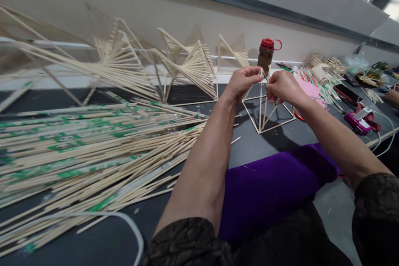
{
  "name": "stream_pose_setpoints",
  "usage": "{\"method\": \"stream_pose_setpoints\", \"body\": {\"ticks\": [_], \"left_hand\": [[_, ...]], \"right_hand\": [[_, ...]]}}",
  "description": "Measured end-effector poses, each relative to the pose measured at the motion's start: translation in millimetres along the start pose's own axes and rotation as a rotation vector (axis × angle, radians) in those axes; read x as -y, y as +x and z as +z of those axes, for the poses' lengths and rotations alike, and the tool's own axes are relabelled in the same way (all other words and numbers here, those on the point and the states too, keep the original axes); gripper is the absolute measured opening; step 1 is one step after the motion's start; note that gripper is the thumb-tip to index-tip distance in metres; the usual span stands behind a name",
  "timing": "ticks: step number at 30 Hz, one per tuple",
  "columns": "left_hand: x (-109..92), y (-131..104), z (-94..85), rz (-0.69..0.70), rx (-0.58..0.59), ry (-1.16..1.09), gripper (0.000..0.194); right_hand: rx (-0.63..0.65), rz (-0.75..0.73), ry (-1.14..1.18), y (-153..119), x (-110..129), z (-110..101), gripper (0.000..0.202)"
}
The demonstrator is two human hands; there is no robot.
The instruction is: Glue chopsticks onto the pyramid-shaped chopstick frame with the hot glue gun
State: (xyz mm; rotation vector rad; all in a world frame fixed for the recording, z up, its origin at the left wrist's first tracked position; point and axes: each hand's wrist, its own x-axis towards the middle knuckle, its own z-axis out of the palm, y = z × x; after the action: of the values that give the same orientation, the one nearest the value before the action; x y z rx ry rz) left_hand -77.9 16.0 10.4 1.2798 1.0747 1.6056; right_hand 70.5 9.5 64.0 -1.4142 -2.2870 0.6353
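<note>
A small open frame of thin wooden sticks stands on the dark table in front of me, with a four-sided base and sticks rising from its near corner. At its top, my left hand pinches the upper end of an upright stick between thumb and fingers. Just to the right, my right hand is closed round a thin wooden stick that slants up from the near corner. The fingers partly hide where the sticks meet.
Loose and wrapped wooden sticks cover the left side. Twisted stick models stand along the wall. A bottle with a red lid is behind the frame. Purple cloth hangs at the near edge. A phone lies right.
</note>
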Motion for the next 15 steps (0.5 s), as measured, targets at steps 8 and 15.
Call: {"method": "stream_pose_setpoints", "body": {"ticks": [8,15], "left_hand": [[0,0,3.8,0.020,-0.012,-0.002,0.031],[0,1,6.2,0.022,0.010,-0.070,0.023]], "right_hand": [[0.043,0.040,-0.070,4,12,-1,0.015],[0.083,0.051,-0.037,10,9,3,0.012]]}}
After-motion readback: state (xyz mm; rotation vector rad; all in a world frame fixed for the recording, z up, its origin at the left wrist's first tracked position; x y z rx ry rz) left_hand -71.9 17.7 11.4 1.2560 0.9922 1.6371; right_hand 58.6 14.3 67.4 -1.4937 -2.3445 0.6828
